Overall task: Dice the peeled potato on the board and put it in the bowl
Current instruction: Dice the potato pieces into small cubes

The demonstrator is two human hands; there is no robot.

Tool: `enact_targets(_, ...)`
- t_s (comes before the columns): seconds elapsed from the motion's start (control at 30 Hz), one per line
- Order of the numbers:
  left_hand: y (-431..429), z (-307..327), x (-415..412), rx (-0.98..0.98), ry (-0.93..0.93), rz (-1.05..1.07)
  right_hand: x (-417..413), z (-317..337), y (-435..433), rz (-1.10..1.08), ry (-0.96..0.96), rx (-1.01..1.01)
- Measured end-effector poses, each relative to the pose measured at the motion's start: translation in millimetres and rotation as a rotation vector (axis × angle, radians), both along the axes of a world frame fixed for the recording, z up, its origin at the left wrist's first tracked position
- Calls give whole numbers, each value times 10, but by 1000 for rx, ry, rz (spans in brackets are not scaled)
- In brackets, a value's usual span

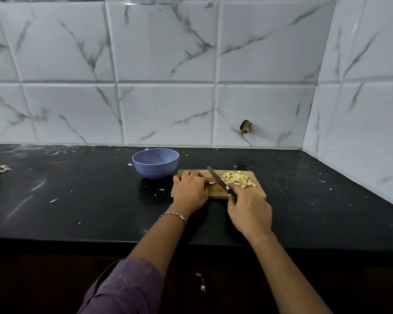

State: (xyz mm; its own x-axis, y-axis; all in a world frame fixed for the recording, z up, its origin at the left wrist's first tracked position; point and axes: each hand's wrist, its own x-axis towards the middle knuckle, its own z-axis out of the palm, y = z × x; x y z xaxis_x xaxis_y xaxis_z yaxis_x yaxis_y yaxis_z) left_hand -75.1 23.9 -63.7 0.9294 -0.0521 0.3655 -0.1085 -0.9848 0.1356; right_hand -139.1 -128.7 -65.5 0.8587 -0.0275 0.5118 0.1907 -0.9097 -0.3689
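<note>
Black countertop (77, 200), tiled wall behind. The diced potato (237, 179) is heaped on the board (217, 192); one last piece (212, 183) lies under the curled fingers of the left hand (190, 188). The right hand (247, 214) grips the knife (214, 176), blade beside that piece. The bowl (156, 163), just beside the board, shows no potato: transfer appears outstanding. Nothing obstructs it.

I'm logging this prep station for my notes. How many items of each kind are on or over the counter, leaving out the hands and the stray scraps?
bowl: 1
cutting board: 1
knife: 1
pile of diced potato: 1
undiced potato piece: 1
Total: 5
</note>
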Motion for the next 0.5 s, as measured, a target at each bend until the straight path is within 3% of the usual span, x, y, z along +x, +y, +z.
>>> enact_targets(0.5, -49, -5, -71, 126, -34, -21, 7, -57, 50, 30, -82, -100)
